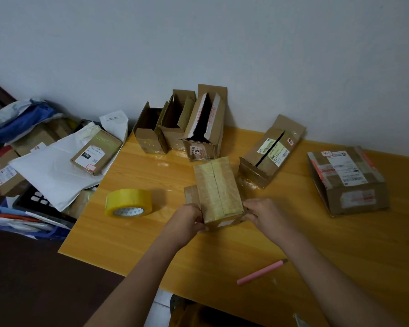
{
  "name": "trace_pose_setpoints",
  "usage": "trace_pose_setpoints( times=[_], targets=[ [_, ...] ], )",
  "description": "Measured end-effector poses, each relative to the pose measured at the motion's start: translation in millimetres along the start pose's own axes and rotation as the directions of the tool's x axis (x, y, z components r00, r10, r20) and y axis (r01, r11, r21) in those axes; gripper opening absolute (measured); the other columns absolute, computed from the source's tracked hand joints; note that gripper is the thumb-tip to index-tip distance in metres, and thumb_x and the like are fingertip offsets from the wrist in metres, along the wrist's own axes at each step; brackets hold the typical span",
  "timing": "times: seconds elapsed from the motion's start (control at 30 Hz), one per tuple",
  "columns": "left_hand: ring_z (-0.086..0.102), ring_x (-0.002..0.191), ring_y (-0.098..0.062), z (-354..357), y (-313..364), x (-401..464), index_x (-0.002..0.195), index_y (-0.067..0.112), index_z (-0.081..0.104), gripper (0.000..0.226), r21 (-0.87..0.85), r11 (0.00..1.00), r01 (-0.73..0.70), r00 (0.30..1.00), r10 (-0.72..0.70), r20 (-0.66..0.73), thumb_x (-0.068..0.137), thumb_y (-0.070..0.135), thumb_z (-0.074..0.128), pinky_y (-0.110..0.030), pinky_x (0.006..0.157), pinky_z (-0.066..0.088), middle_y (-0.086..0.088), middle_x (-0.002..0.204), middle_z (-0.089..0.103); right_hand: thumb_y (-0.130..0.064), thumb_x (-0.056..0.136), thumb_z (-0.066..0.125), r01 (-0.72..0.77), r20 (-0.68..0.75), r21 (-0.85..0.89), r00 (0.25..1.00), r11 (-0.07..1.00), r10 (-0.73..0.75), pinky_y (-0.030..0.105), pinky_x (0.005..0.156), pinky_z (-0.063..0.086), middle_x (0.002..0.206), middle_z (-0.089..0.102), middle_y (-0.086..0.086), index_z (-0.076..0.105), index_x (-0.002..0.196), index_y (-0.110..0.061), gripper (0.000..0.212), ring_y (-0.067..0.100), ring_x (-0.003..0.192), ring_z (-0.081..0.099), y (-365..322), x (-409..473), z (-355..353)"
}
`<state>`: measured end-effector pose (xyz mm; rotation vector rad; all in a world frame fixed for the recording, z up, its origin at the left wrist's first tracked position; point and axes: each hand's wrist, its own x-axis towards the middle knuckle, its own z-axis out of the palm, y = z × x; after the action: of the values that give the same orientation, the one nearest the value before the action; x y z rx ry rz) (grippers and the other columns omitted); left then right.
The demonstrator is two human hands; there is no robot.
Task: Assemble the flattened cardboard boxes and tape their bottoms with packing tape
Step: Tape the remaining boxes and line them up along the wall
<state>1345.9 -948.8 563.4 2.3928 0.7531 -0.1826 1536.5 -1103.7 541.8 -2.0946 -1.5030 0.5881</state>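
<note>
A small cardboard box (216, 190) is held on the yellow wooden table (222, 251), near its middle, taped face up; glossy packing tape is seen along the centre seam and over the top. The box's near-left corner is gripped by the left hand (189, 219), fingers curled round the edge. The near-right corner is pinched by the right hand (261, 212), fingers curled against the side. A roll of yellowish packing tape (128, 202) is laid flat on the table just left of the box, apart from it. A pink utility knife (261, 272) is placed nearer the table's front edge, right of the arms, untouched. Three assembled open boxes (180, 128) are lined up against the wall (198, 43), openings up. A labelled box with slit top (270, 151) is set right of them, and a larger labelled box (347, 179) further right. Left of the table, white mailer bags (54, 171) and a flat parcel (96, 152) are piled.
</note>
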Motion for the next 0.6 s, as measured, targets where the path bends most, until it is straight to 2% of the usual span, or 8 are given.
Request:
trace_pose_setpoints(
  times=[0.07, 0.13, 0.2, 0.27, 0.4, 0.5, 0.6],
  targets=[
    [0.049, 0.068, -0.009, 1.9, 0.5, 0.8, 0.069, 0.007, 0.067, 0.016, -0.044, 0.998, 0.036, 0.999, -0.036, -0.013, 0.078, 0.015, 0.078, -0.014, 0.055, 0.033, 0.006, 0.077, 0.051, -0.008, 0.082, 0.074, -0.013, -0.009, 0.068, 1.000, 0.998, 0.014, 0.024, 0.081, 0.055, 0.101, 0.072, -0.005, 0.073, 0.110, -0.021, 0.031, 0.004, 0.088, 0.066, -0.7, 0.0, 4.2],
    [0.046, 0.063, -0.004, 4.0, 2.5, 0.0, 0.061, 0.016, 0.056, 0.029, -0.098, 0.993, 0.059, 0.997, -0.063, -0.041, 0.076, 0.013, 0.079, -0.010, 0.053, 0.033, 0.011, 0.073, 0.048, -0.009, 0.082, 0.075, -0.035, -0.036, 0.091, 0.999, 0.995, 0.038, 0.024, 0.077, 0.054, 0.093, 0.071, -0.004, 0.074, 0.107, -0.018, 0.026, 0.006, 0.083, 0.065, -2.2, 0.2, 8.2],
    [0.044, 0.062, -0.006, 6.4, 7.9, -1.3, 0.057, 0.022, 0.044, 0.041, -0.116, 0.991, 0.059, 0.995, -0.068, -0.075, 0.076, 0.011, 0.078, -0.011, 0.053, 0.034, 0.013, 0.071, 0.044, -0.010, 0.081, 0.076, -0.046, -0.073, 0.098, 0.996, 0.994, 0.053, 0.025, 0.071, 0.052, 0.085, 0.070, -0.006, 0.075, 0.100, -0.016, 0.020, 0.006, 0.076, 0.062, -3.8, 0.1, 12.1],
    [0.042, 0.063, -0.008, 9.6, 14.2, -1.2, 0.058, 0.024, 0.040, 0.044, -0.099, 0.993, 0.061, 0.991, -0.072, -0.112, 0.077, 0.011, 0.077, -0.013, 0.053, 0.033, 0.013, 0.071, 0.041, -0.010, 0.079, 0.078, -0.058, -0.100, 0.107, 0.993, 0.993, 0.068, 0.025, 0.066, 0.052, 0.080, 0.070, -0.006, 0.076, 0.094, -0.015, 0.016, 0.006, 0.071, 0.061, -4.7, 0.5, 14.8],
    [0.040, 0.065, -0.009, 16.6, 16.0, 2.4, 0.067, 0.020, 0.044, 0.036, -0.065, 0.993, 0.101, 0.982, -0.110, -0.155, 0.079, 0.021, 0.078, -0.016, 0.054, 0.028, 0.010, 0.074, 0.039, -0.011, 0.078, 0.079, -0.108, -0.125, 0.114, 0.985, 0.988, 0.122, 0.017, 0.059, 0.043, 0.075, 0.069, -0.004, 0.076, 0.086, -0.013, 0.009, 0.007, 0.065, 0.059, -4.7, 3.3, 20.0],
    [0.044, 0.070, -0.011, 19.7, 14.2, 3.0, 0.072, 0.017, 0.051, 0.031, -0.050, 0.992, 0.118, 0.979, -0.125, -0.162, 0.080, 0.030, 0.078, -0.019, 0.059, 0.031, 0.006, 0.078, 0.044, -0.011, 0.079, 0.078, -0.113, -0.170, 0.117, 0.977, 0.987, 0.132, 0.026, 0.059, 0.047, 0.073, 0.068, 0.000, 0.075, 0.081, -0.010, 0.004, 0.011, 0.065, 0.060, -5.0, 1.8, 25.5],
    [0.046, 0.070, -0.012, 26.2, 13.6, 1.9, 0.074, 0.012, 0.058, 0.028, -0.065, 0.993, 0.103, 0.970, -0.115, -0.213, 0.081, 0.032, 0.076, -0.021, 0.059, 0.034, 0.006, 0.080, 0.046, -0.012, 0.078, 0.079, -0.107, -0.195, 0.111, 0.973, 0.988, 0.128, 0.032, 0.063, 0.054, 0.076, 0.070, 0.002, 0.075, 0.085, -0.009, 0.008, 0.014, 0.068, 0.062, -5.5, 0.1, 27.0]
  ],
)
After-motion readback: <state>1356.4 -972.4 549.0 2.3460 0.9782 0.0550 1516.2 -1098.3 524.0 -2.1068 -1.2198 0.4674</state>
